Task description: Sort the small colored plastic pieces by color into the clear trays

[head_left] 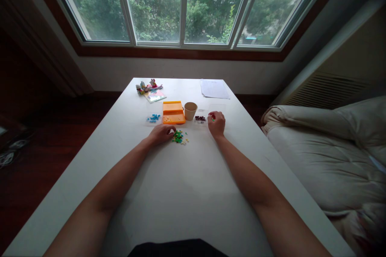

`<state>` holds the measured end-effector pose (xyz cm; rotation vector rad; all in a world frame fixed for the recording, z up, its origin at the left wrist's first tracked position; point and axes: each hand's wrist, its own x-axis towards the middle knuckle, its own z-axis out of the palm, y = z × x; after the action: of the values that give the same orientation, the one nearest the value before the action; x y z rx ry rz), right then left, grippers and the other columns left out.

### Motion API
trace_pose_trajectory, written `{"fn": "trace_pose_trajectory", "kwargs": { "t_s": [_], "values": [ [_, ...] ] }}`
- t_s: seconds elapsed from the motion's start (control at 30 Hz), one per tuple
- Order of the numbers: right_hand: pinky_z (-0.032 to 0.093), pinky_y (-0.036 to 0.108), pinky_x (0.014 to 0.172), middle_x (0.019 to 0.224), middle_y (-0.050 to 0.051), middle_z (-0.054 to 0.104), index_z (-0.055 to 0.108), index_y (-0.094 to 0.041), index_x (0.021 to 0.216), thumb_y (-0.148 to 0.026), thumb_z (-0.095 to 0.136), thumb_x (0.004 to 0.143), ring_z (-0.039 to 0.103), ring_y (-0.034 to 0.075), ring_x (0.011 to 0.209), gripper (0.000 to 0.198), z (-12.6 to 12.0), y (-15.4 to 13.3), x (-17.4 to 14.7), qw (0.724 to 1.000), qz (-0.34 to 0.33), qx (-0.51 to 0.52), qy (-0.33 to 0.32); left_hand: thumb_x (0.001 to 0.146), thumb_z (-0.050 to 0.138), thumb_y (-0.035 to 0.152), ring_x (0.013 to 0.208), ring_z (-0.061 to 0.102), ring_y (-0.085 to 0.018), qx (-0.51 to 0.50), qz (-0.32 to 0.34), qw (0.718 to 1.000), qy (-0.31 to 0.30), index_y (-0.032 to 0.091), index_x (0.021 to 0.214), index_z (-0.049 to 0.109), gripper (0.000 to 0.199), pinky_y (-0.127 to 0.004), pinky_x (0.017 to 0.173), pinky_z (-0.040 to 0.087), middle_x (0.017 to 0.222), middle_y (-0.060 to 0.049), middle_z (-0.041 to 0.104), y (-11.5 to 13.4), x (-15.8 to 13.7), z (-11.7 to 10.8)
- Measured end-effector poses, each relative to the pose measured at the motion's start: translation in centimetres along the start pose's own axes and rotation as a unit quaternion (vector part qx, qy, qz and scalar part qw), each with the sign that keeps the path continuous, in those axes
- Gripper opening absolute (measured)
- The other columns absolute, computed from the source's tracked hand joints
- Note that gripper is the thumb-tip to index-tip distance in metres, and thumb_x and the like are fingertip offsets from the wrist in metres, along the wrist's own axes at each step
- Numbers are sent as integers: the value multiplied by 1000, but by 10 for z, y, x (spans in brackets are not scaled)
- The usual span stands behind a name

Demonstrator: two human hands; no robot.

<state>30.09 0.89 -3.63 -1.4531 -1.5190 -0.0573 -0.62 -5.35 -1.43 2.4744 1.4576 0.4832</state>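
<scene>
L hand (163,133) half-curled at the mixed green pile (177,137) on the counter (181,180), grip unclear; R hand (217,123) closed w/ green bits (213,119) pinched, just beside the dark pcs (200,118), where a loose pinch cd spill & mix colours.

No legible text, brands, numbers or signs; paper sheets (214,89) too blurred to read.
</scene>
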Motion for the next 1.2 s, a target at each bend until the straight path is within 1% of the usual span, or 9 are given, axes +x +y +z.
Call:
{"fn": "trace_pose_trajectory", "kwargs": {
  "t_s": [0.13,0.33,0.53,0.97,1.2],
  "values": [
    [43,34,80,81,5,60,63,-19,85,-23,51,85,52,20,76,13,0,-4,-3,998,-21,62,-25,85,56,34,62,52,-13,-3,1,1000,1,24,99,73,25,-24,59,34,70,0,63,1,1,1],
    [44,31,72,76,2,63,65,-20,89,-25,50,86,54,18,69,16,-2,-11,-8,991,-16,107,-79,86,56,35,63,53,-13,-14,5,1000,5,23,96,73,23,-24,60,34,72,0,65,4,2,0],
    [44,28,68,71,1,63,66,-21,88,-28,51,86,54,17,65,17,0,-12,-10,989,-19,106,-97,83,59,33,60,51,-13,-10,4,1000,1,24,101,73,24,-24,59,33,68,1,62,5,1,0],
    [44,27,65,67,-1,62,66,-21,87,-31,51,87,53,15,60,18,-3,-17,-10,987,-21,107,-116,86,58,36,61,53,-13,-9,8,1000,-1,24,101,73,25,-24,59,33,70,0,64,5,2,3],
    [44,27,65,67,0,62,66,-21,87,-30,52,87,54,15,61,17,-2,-17,-12,986,-28,106,-122,86,57,33,63,55,-14,6,2,1000,30,24,95,74,21,-25,61,35,71,0,66,1,2,6]
  ]
}}
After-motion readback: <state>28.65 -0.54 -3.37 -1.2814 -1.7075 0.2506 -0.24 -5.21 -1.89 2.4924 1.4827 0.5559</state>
